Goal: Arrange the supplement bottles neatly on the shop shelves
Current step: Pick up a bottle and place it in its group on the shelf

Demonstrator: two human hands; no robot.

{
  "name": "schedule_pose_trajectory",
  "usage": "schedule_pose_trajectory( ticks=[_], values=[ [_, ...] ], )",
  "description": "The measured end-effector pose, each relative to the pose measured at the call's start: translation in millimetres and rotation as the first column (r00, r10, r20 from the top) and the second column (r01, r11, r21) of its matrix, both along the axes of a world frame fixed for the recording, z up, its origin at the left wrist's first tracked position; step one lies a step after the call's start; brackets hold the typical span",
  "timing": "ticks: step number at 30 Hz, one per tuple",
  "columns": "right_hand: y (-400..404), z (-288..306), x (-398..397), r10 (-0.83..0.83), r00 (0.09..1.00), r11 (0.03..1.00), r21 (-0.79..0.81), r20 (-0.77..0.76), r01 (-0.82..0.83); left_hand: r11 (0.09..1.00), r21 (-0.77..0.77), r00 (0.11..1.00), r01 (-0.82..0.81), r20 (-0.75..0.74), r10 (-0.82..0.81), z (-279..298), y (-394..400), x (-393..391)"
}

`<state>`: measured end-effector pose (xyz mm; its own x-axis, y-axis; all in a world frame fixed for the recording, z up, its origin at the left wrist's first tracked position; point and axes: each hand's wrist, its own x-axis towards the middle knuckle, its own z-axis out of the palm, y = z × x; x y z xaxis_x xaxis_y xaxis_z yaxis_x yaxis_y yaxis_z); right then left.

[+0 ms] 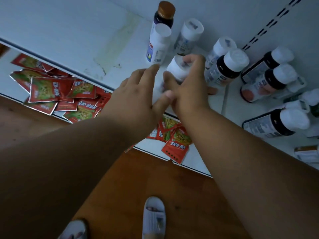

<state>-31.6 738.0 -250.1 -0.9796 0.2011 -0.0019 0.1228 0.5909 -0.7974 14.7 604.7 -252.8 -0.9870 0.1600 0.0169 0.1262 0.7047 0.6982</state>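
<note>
My right hand (188, 87) grips a white-capped bottle (176, 69) standing on the white shelf (82, 37), fingers curled over its cap and side. My left hand (138, 90) reaches in beside it with fingers extended, its thumb touching my right hand near the bottle's base. Behind stand a white bottle (158, 44), a dark bottle with a brown cap (164, 12) and another white bottle (188, 35). To the right, several dark bottles with white caps (226, 66) stand or lie on the shelf.
Red snack sachets (57, 90) lie in a heap on the lower shelf, some under my arms (174, 142). A perforated upright (269, 23) runs along the shelf back. Brown wooden floor (138, 187) and my two slippered feet (153, 216) are below.
</note>
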Motion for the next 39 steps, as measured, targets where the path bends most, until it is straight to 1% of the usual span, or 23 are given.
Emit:
schedule_pose_trajectory(
  ticks=[1,2,3,4,5,6,8,9,10,12,14,17,19,22,24,25,27,31,34,36,37,39],
  values=[
    [0.6,2.5,1.3,0.007,0.999,0.995,-0.103,0.043,-0.003,0.999,0.040,1.000,-0.023,-0.009,0.023,-4.3,-1.9,0.6],
    [1.4,4.2,6.2,0.020,0.993,0.971,-0.240,0.117,0.009,0.995,0.087,0.999,-0.049,-0.017,0.051,-7.9,-4.5,4.2],
    [0.9,4.7,14.0,0.039,0.976,0.918,-0.394,0.213,0.049,0.989,0.130,0.997,-0.076,-0.016,0.079,-10.6,-6.6,11.5],
    [1.0,2.2,23.0,0.066,0.950,0.847,-0.520,0.305,0.108,0.982,0.166,0.995,-0.095,-0.007,0.098,-11.3,-8.6,21.7],
    [0.1,1.8,33.1,0.092,0.922,0.773,-0.611,0.376,0.172,0.976,0.192,0.995,-0.101,0.005,0.102,-9.8,-10.4,33.2],
    [-1.0,1.8,40.3,0.110,0.900,0.699,-0.677,0.421,0.231,0.975,0.204,0.996,-0.093,0.015,0.092,-5.9,-13.0,43.4],
    [-6.8,11.7,50.2,0.132,0.882,0.546,-0.776,0.452,0.316,0.982,0.178,0.998,-0.068,0.015,0.066,9.4,-21.3,59.6],
    [-11.3,20.7,56.4,0.144,0.878,0.477,-0.810,0.456,0.342,0.986,0.158,0.998,-0.060,0.001,0.061,19.3,-26.3,68.3],
    [-15.9,30.6,64.8,0.150,0.874,0.435,-0.825,0.461,0.360,0.989,0.141,0.999,-0.051,-0.006,0.052,29.3,-31.3,79.0],
    [-24.1,55.9,88.1,0.147,0.876,0.390,-0.841,0.459,0.375,0.993,0.120,1.000,0.008,0.022,-0.010,53.9,-40.0,103.0],
    [-31.1,92.5,113.4,0.157,0.886,0.370,-0.858,0.437,0.357,0.991,0.112,0.995,0.071,0.062,-0.079,89.3,-47.6,126.1],
    [-42.9,174.5,152.7,0.177,0.899,0.362,-0.876,0.400,0.318,0.995,0.076,0.995,0.068,0.064,-0.073,171.3,-62.5,153.2],
    [-47.9,232.5,186.2,0.159,0.913,0.329,-0.892,0.376,0.310,0.991,0.045,0.991,0.125,0.031,-0.127,233.6,-71.5,176.7],
    [-44.1,301.8,237.5,0.093,0.931,0.207,-0.922,0.352,0.328,0.965,0.020,0.966,0.260,0.008,-0.260,311.2,-76.4,217.8],
    [-35.8,339.6,260.2,0.061,0.927,0.123,-0.924,0.371,0.362,0.954,-0.017,0.954,0.300,-0.001,-0.300,349.8,-73.5,233.9],
    [-29.7,358.3,269.3,0.038,0.927,0.112,-0.923,0.374,0.368,0.950,-0.028,0.950,0.311,-0.018,-0.311,365.5,-69.4,238.0],
    [-11.1,392.6,286.6,-0.016,0.942,0.144,-0.932,0.335,0.334,0.943,-0.025,0.940,0.332,-0.073,-0.333,393.4,-55.3,243.8],
    [42.4,451.0,334.7,-0.062,0.989,0.282,-0.948,0.135,0.147,0.901,-0.022,0.890,0.434,-0.142,-0.433,439.7,-4.6,266.7],
    [88.7,479.8,368.8,-0.077,0.996,0.319,-0.946,0.038,0.061,0.854,-0.013,0.841,0.520,-0.163,-0.515,467.4,41.7,285.3],
    [125.2,497.9,385.4,-0.148,0.989,0.318,-0.947,-0.009,0.039,0.825,0.003,0.809,0.565,-0.197,-0.554,483.1,82.3,293.9],
    [144.4,506.0,393.9,-0.190,0.982,0.333,-0.942,-0.020,0.045,0.812,0.016,0.795,0.584,-0.212,-0.568,489.4,105.6,299.0],
    [181.9,519.1,415.3,-0.264,0.964,0.404,-0.911,-0.023,0.089,0.793,0.038,0.780,0.608,-0.216,-0.587,497.7,152.8,315.5]
  ],
)
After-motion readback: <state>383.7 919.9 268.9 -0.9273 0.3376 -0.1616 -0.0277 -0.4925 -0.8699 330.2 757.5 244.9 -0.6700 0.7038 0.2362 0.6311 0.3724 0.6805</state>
